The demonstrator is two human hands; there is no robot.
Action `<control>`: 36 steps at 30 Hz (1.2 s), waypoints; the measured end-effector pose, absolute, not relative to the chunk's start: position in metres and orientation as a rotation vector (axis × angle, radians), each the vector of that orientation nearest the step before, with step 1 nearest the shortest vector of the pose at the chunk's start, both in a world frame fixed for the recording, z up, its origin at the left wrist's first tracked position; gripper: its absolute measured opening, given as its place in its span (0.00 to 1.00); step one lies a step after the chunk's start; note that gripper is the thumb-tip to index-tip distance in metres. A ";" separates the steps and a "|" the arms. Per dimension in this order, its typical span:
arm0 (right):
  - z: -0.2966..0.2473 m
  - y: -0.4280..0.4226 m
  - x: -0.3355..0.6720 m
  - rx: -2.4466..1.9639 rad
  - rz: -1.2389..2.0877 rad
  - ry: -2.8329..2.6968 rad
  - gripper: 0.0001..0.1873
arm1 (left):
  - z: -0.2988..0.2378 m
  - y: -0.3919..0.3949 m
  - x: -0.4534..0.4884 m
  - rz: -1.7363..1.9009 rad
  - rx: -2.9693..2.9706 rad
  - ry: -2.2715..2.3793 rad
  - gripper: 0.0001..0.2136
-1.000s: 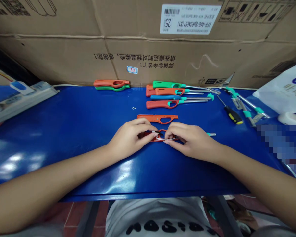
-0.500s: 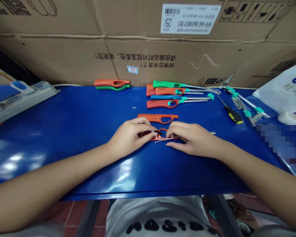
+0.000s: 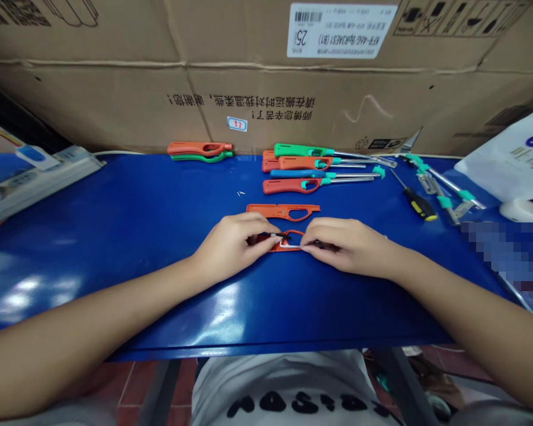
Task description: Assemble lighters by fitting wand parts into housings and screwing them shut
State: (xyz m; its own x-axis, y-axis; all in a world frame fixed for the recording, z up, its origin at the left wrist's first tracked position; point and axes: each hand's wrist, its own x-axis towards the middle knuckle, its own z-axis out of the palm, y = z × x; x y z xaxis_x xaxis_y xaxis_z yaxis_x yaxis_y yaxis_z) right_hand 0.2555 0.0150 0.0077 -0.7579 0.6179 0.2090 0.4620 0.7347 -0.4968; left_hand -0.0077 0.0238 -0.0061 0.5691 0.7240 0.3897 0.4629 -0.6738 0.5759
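Observation:
Both hands work over an orange lighter half-shell lying on the blue table. My left hand pinches a small black part at the shell's finger loop. A thin white wire runs along the shell from the left fingertips to the right ones. My right hand is closed, thumb and forefinger pinching the wire's right end. Its fingers cover the shell's right end. Just beyond the hands lies a second orange half-shell, its inner side up.
Several long-necked lighters lie at the back, with stacked handle shells to their left. A screwdriver and metal tubes are at the right. A cardboard box walls the back; a power strip sits left.
My right hand's fingertips have closed on the white wire, and the loose grey end that stuck out to the left below them no longer shows. My left hand has hardly moved.

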 end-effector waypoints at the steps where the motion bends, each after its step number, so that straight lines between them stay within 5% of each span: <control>1: 0.008 0.015 0.255 -0.827 0.614 -2.558 0.08 | -0.006 0.024 -0.008 0.859 2.394 0.963 0.06; 25: 0.006 0.007 0.242 -1.045 0.500 -2.462 0.06 | -0.011 0.022 -0.003 0.872 2.496 0.737 0.07; 36: 0.002 0.005 0.245 -0.925 0.374 -2.543 0.10 | 0.003 0.020 -0.009 0.519 2.693 0.627 0.15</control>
